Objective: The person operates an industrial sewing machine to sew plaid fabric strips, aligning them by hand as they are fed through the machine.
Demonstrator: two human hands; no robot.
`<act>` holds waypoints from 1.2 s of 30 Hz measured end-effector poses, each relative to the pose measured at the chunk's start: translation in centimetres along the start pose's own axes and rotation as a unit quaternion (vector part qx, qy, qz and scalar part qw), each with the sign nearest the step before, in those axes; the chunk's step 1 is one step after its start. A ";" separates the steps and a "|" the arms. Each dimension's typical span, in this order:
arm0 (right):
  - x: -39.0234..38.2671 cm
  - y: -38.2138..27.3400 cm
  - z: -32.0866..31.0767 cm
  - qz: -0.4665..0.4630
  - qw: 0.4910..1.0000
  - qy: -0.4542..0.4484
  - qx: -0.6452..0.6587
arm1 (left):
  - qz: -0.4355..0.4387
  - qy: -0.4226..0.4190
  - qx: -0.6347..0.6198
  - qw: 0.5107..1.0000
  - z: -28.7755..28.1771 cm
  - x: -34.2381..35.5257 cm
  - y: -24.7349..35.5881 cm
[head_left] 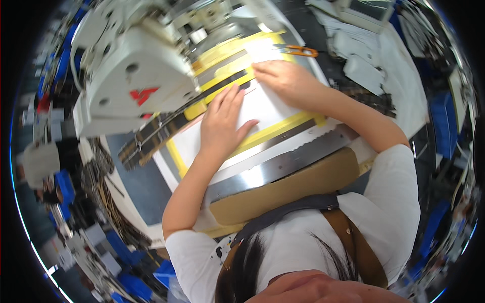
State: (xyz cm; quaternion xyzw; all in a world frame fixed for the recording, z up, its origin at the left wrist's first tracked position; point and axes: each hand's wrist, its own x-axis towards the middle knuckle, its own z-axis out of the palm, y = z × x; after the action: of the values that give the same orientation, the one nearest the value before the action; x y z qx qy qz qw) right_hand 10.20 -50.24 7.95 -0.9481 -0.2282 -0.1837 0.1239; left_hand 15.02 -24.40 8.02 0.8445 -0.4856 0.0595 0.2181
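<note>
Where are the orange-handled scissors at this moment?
In the head view, the scissors lie on the table's far side, just beyond the right hand, beside the yellow tape.

One label is seen: a small red emblem set on the white front face of the sewing machine, at the upper left of the view. It is angular in shape, red on white. No packages, signs or screens can be made out; the crowded surroundings are too blurred to tell.

White short sleeves, brown apron straps
</note>
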 end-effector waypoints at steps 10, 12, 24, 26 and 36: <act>-12.4 1.4 -11.9 0.307 0.940 0.144 0.038 | 0.034 0.007 0.030 0.999 0.6 -1.0 -0.8; -16.3 3.8 -15.0 0.414 0.890 0.188 0.017 | 0.039 0.010 0.029 0.999 0.5 -1.1 -0.7; -21.1 14.3 -13.8 0.362 0.929 0.066 -0.038 | 0.050 0.028 0.019 0.998 0.4 -0.9 -0.6; -20.8 14.9 -13.1 0.315 0.947 -0.011 -0.064 | 0.053 0.035 0.014 0.998 0.6 -0.8 -0.5; -20.3 12.8 -21.1 0.269 0.940 0.018 -0.211 | 0.047 0.043 0.017 0.998 0.6 -0.8 -0.5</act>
State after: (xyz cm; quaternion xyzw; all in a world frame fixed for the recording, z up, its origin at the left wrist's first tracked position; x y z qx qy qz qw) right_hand -6.63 -75.93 16.82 -0.9750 0.0814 -0.2045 -0.0306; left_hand 14.91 -23.77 7.09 0.8212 -0.5134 0.1145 0.2212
